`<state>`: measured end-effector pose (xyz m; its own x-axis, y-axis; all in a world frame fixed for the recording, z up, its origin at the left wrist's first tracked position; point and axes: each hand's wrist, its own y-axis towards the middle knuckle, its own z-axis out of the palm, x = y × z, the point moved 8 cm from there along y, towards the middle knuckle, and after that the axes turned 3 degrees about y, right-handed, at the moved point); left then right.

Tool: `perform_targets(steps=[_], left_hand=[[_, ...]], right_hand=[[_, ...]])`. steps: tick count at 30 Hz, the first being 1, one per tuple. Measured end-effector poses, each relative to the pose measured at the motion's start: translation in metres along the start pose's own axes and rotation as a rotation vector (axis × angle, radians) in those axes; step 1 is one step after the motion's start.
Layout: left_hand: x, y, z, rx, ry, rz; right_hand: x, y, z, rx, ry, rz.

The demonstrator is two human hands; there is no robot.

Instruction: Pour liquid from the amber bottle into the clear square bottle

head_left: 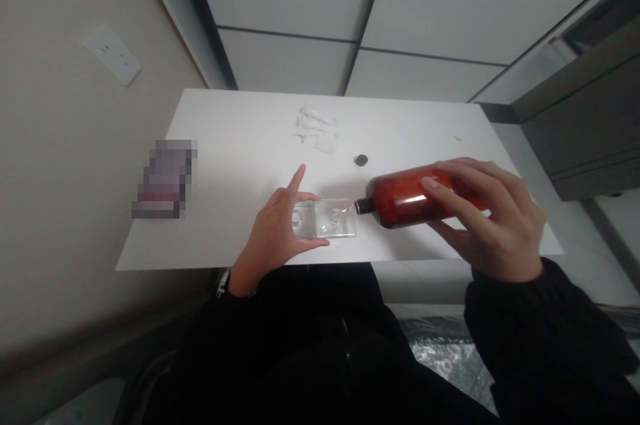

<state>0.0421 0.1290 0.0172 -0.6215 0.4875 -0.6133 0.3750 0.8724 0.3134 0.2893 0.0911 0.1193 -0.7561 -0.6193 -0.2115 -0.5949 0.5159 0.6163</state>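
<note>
My left hand (280, 225) grips a clear plastic case (341, 234) on the white table, thumb and fingers along its near and far edges and the index finger raised. The case has two square halves side by side, each with a round raised centre. Tipped nearly level in my right hand (505, 225) is a reddish-brown bottle (405, 198) with a black threaded neck. Its uncapped mouth is just over the right half, and a clear stream seems to run from it into the case. A round black cap (361, 160) lies beyond the bottle.
Crumpled clear plastic film (316, 126) lies toward the back of the white table (225, 145). A blurred-out rectangular item (163, 178) is at the left edge. Light panels stand behind the table, and a wall with a socket plate (113, 54) is at left.
</note>
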Motion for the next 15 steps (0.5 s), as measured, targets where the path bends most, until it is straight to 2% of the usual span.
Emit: perform_targets(steps=[6,15], left_hand=[[-0.0006,0.0006,-0.0002,-0.004,-0.002,-0.006],[-0.0012,0.0005,-0.0013,-0.013,-0.015,-0.006]], right_hand=[[-0.0035,-0.0009,0.0011,0.029,0.038,0.043],[-0.0014,0.001,-0.0028,0.029,0.002,0.008]])
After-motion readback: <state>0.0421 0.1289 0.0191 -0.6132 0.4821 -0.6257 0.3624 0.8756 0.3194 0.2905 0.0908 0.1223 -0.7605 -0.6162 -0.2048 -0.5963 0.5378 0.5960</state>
